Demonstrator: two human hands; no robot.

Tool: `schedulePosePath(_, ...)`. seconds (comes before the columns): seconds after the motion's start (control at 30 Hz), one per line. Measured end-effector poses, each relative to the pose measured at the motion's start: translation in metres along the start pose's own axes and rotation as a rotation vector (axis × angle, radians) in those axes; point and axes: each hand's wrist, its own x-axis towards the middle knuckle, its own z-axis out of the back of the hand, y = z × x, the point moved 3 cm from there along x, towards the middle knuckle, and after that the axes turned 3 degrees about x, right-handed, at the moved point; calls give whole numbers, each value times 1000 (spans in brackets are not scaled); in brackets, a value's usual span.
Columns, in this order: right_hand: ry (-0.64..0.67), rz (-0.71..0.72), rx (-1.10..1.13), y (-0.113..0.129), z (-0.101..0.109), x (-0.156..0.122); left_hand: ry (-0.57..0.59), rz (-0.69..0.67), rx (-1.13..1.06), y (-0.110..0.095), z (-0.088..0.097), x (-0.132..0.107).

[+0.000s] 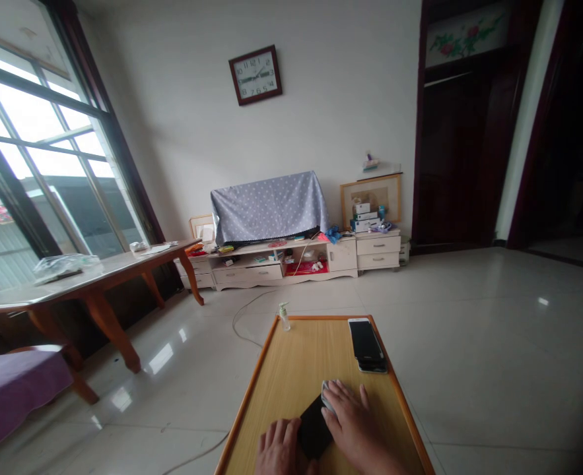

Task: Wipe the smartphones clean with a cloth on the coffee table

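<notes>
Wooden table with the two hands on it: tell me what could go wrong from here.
The flat black object could slip if the right hand, resting on the pale cloth, pushes harder than the left hand steadies.
The stacked phones sit close to the right edge of the table, so a bump might send them off.
The pump bottle stands near the far left corner and could topple.

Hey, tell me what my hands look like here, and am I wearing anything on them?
Your left hand and right hand are bare, without gloves. No rings, watch or sleeves show; the picture's bottom edge cuts off the rest.
</notes>
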Motion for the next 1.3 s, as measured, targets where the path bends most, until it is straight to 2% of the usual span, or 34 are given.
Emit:
schedulePosePath(0.1,1,-10,-12,0,-2,0,-1,1,4,0,-1,1)
schedulePosePath(0.3,104,126,61,15,-7,-6,-3,-2,10,-1,0,0)
schedulePosePath(0.37,78,92,49,10,-6,-4,4,-3,15,-1,0,-1)
schedulePosePath(0.5,-42,-73,-30,-8,-3,5,-2,-2,5,1,0,0)
schedulePosePath(0.57,-62,-98,-54,-11,-6,5,-8,-3,1,2,-1,0)
schedulePosePath(0.67,-22,-10,-34,1,-13,0,-9,-8,3,0,0,-1)
schedulePosePath(0.83,131,172,126,28,-19,-12,-3,-3,-1,-2,3,-3)
schedulePosePath(0.9,109,157,124,28,-16,-10,7,-1,1,-2,4,-3)
schedulePosePath(1.0,21,46,43,15,-9,-2,3,-5,-3,-1,4,-3)
schedulePosePath(1.1,-12,-32,-24,5,-6,2,9,-2,-6,-1,3,-2)
schedulePosePath(1.2,22,10,-5,12,-8,-2,14,-1,1,-2,4,-2)
schedulePosePath(1.3,133,122,97,31,-12,-10,11,-3,5,-3,4,-2)
